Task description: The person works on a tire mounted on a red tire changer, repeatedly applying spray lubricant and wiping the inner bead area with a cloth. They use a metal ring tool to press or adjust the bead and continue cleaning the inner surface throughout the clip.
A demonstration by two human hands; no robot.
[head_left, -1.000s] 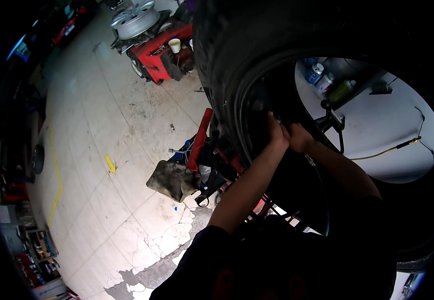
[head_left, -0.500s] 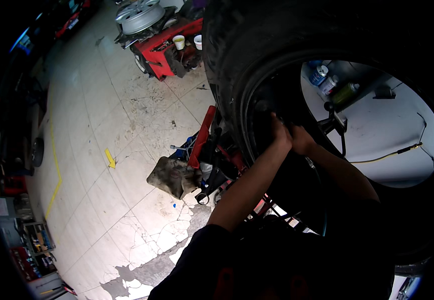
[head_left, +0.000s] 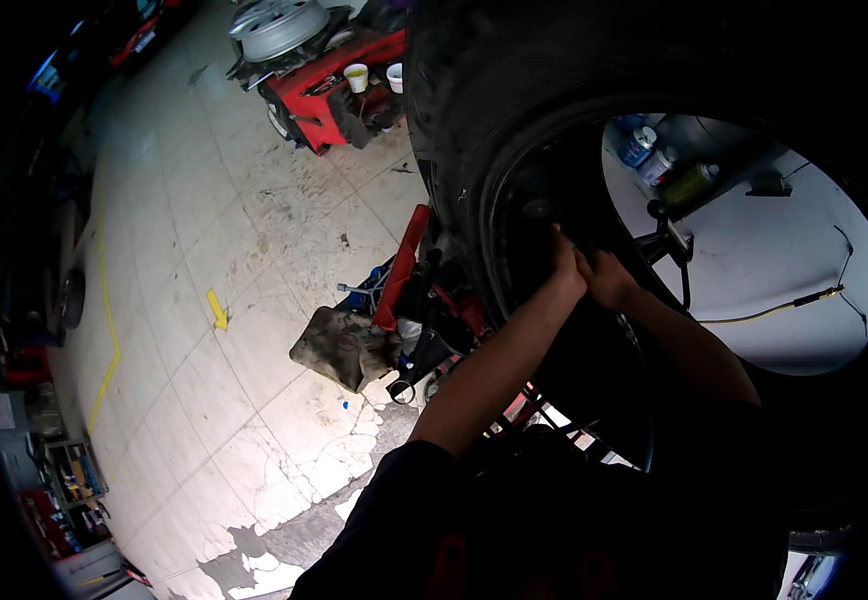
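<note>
A big black tire stands in front of me, its round opening toward my arms. Both my forearms reach up into its dark inner side. My left hand and my right hand meet there, side by side and touching, close to the tire's inner rim. Their fingers look curled closed, but the tips sink into deep shadow, and what they grip cannot be made out. Just right of my hands, a black tool with a round knob shows through the opening.
Spray cans and a yellow hose show through the tire's opening. A red machine carries a silver wheel rim and small cups. On the floor lie a dirty container, a red bar and other tools.
My view has shifted slightly, so the floor things sit a little further up and left. Both hands stay together in nearly the same spot inside the tire.
</note>
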